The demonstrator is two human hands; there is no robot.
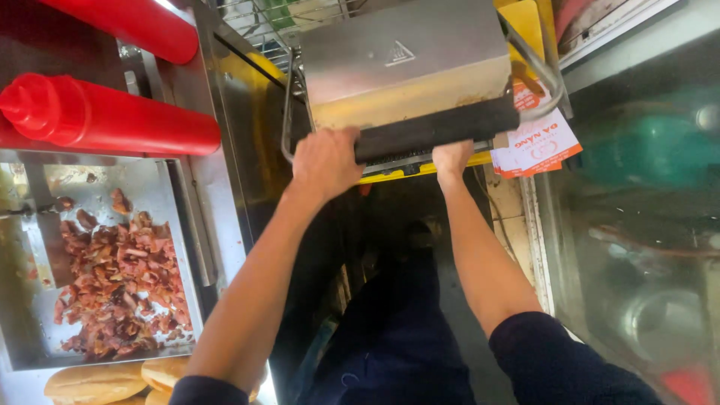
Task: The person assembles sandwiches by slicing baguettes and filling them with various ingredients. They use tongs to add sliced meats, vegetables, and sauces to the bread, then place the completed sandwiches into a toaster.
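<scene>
Basically, both hands are on the sandwich press at top centre of the frame. Left hand is curled over the front left corner of its lid, next to the wire handle; fingers wrap the edge, so it's clamped on. Right hand sits at the front right under the dark plate edge; fingertips are hidden, so can't tell whether it grips or just rests.

Handling call: steel lid over a thick dark plate, so likely heavy, rigid, probably hot near the plate. Brushed metal looks slick. Better hold is the wire handle looping both sides, not the plate edge.

Labels and packaging:
- triangular warning mark, embossed on the lid top, upper centre.
- white paper sleeves with red-orange print, stacked right of the press.
- yellow panel behind the press, upper right.

Elsewhere: two red squeeze bottles lying at upper left. Steel tray of chopped reddish-brown meat at left. Bread rolls at lower left corner. Blurred green container behind glass at right.
</scene>
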